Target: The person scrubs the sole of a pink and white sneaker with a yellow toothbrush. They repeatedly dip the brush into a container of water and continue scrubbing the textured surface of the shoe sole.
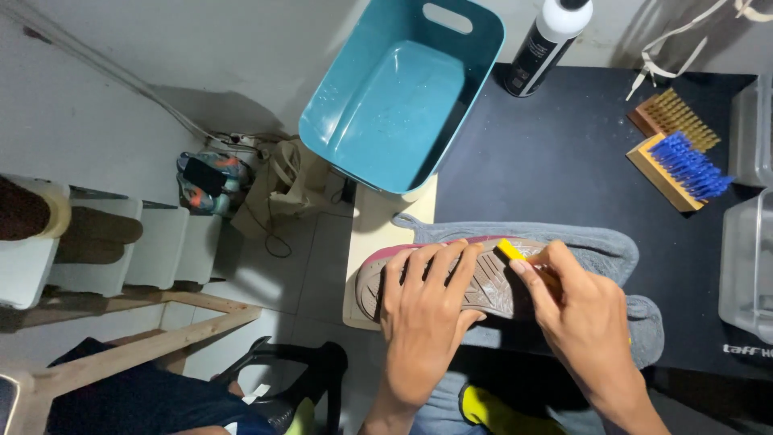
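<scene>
Left hand (423,318) palm down, fingers spread and curled forward, pressing. Right hand (584,318) just right of it, knuckles up, fingers pinched together, wrist angled in from near right.

Your left hand (423,310) covers the middle of the brown ridged shoe sole (491,282); your right hand (584,322) hides most of the yellow brush (510,249). The clear plastic tubs (745,266) run off-frame.

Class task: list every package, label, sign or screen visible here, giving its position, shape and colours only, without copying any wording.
Black plastic bottle with white top: upper middle, at the dark mat's back edge, cylindrical, tilted, small pale label panel.
Pale lettering patch on the dark work mat: lower right corner, small and partly cut off.
No screens or signs show.
</scene>
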